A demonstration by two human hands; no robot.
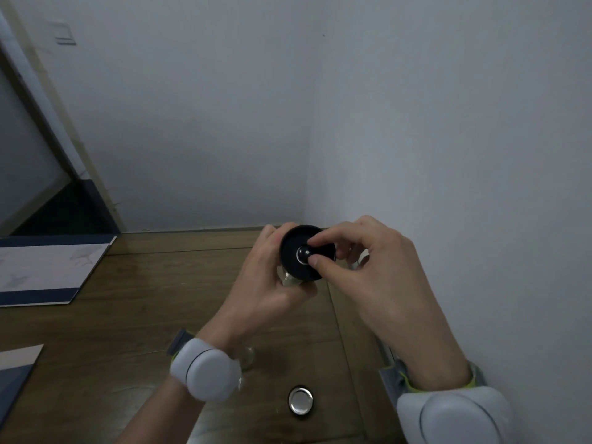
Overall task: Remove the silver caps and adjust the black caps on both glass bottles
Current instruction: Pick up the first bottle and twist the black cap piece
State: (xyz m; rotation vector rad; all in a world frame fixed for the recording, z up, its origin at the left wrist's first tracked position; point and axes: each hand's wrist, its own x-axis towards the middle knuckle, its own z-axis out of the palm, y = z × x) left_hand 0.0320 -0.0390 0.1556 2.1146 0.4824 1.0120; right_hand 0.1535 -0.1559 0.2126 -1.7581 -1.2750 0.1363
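My left hand [266, 283] grips a glass bottle [288, 278] lifted above the wooden table [144, 315], its round black cap [293, 248] facing me. My right hand [368, 261] pinches the small silver cap [302, 254] at the middle of the black cap between thumb and forefinger. Most of the held bottle's glass is hidden behind my left hand. A loose silver cap [300, 399] lies on the table near me. Part of a second glass bottle [247, 357] shows behind my left wrist, largely covered by it.
White wrist devices sit on both forearms. A blue and white board [48, 270] lies at the table's left, another sheet [16, 373] nearer the front left. White walls meet in a corner just behind and right of the table.
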